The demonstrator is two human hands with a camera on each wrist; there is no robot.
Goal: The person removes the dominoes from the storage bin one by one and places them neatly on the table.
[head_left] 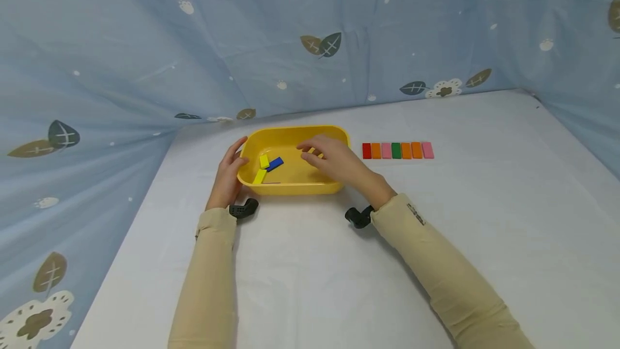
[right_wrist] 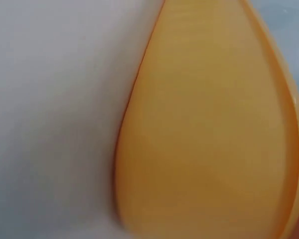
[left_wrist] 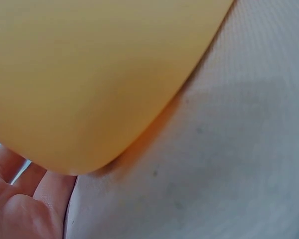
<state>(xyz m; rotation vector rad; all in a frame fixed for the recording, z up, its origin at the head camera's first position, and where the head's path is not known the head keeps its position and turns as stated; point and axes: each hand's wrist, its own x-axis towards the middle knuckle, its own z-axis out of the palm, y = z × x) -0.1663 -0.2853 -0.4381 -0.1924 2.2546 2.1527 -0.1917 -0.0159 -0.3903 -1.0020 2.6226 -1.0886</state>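
A yellow plastic tray (head_left: 297,189) stands on the white-covered table. My left hand (head_left: 229,176) holds its left end, with the thumb at the rim and the other fingers along the outside wall. Inside, toward the left, lie a blue block (head_left: 275,164), a yellow block (head_left: 263,161) and another yellow block (head_left: 260,176). A thin dark sliver shows by the near wall, mostly hidden by it. Over the tray's right half reaches my right hand (head_left: 334,159), fingers loosely bent and nothing visible between them. The tray's outer wall fills much of both wrist views.
Right of the tray, flat blocks lie side by side in a row: a red block (head_left: 366,151) at the left end, then orange, pink, a green block (head_left: 396,151), two orange, and a pink block (head_left: 428,150) at the right end. A blue patterned curtain (head_left: 271,42) hangs behind the table.
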